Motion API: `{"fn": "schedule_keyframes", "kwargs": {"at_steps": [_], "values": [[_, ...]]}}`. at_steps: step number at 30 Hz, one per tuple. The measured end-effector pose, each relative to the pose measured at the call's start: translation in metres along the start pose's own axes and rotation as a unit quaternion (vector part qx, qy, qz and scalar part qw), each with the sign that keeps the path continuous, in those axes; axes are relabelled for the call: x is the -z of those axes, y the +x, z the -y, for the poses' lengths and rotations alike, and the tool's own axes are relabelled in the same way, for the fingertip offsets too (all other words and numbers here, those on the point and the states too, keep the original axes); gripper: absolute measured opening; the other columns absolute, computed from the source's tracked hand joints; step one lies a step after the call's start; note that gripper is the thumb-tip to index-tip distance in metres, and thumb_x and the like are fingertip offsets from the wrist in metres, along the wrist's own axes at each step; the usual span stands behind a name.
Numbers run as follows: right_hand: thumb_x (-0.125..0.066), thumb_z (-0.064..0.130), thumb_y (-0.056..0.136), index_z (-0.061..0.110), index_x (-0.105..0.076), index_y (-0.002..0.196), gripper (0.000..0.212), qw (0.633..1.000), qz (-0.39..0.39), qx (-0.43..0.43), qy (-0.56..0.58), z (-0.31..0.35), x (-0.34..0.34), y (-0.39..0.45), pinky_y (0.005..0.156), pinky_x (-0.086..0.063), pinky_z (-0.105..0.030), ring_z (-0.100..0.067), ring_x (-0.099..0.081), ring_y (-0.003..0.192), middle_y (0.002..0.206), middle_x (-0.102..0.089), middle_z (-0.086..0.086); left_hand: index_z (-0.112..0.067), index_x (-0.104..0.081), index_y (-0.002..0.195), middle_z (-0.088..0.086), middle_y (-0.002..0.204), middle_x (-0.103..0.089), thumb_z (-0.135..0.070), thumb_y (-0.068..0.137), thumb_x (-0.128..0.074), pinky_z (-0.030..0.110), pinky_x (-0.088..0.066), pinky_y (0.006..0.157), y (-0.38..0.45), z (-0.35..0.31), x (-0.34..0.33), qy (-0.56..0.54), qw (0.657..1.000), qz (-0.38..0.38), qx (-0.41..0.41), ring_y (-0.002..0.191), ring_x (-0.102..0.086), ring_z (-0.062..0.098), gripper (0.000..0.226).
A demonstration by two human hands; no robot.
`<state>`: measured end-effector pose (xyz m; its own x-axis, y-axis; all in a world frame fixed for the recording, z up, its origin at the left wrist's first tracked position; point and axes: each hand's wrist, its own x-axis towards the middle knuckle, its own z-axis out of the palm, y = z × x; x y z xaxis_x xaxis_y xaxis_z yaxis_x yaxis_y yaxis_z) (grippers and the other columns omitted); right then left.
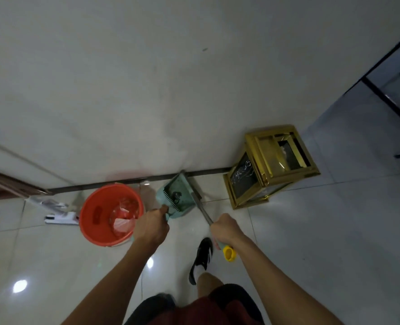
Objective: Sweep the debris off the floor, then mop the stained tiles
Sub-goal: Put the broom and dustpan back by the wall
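Teal plastic dustpan [176,195] sits just past the left hand [151,227], whose fingers curl round its handle; dark debris lies inside. Right hand [224,228] grips the broom handle [202,208], yellow cap behind the knuckles. Red bucket [111,213] stands beside the left fingers. Judgement: tip the pan slowly over the bucket, comb edge low, so nothing spills back onto the tiles [335,231].

The bucket [111,213] stands on the floor [311,231] by the wall [171,78], the dustpan [176,195] just right of it, the bin [270,165] farther right, a mop head [58,213] left.
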<state>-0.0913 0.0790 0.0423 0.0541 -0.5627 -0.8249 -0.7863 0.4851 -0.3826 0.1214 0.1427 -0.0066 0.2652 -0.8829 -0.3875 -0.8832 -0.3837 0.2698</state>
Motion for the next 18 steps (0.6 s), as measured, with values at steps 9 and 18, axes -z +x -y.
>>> {"fn": "schedule_keyframes", "kwargs": {"at_steps": [9, 18], "values": [[-0.053, 0.005, 0.083, -0.014, -0.064, 0.095, 0.025, 0.997, 0.063, -0.012, 0.042, 0.075, 0.03, 0.053, 0.06, -0.06, -0.045, -0.036, -0.072, 0.061, 0.076, -0.071, -0.03, -0.029, -0.061, 0.126, 0.005, 0.106, -0.066, -0.02, 0.083, -0.058, 0.033, -0.054, 0.068, 0.039, -0.013, -0.003, 0.037, 0.998, 0.036, -0.02, 0.08, -0.067, 0.026, 0.044], [-0.055, 0.003, 0.085, -0.009, -0.065, 0.088, 0.016, 0.996, 0.086, 0.001, -0.004, 0.12, 0.039, 0.045, 0.046, -0.05, -0.027, -0.025, -0.063, 0.041, 0.06, -0.065, -0.017, -0.03, -0.055, 0.131, 0.008, 0.101, -0.071, -0.021, 0.086, -0.056, 0.037, -0.055, 0.072, 0.041, -0.006, 0.005, -0.034, 0.997, 0.074, 0.015, 0.087, -0.067, 0.031, 0.045]]}}
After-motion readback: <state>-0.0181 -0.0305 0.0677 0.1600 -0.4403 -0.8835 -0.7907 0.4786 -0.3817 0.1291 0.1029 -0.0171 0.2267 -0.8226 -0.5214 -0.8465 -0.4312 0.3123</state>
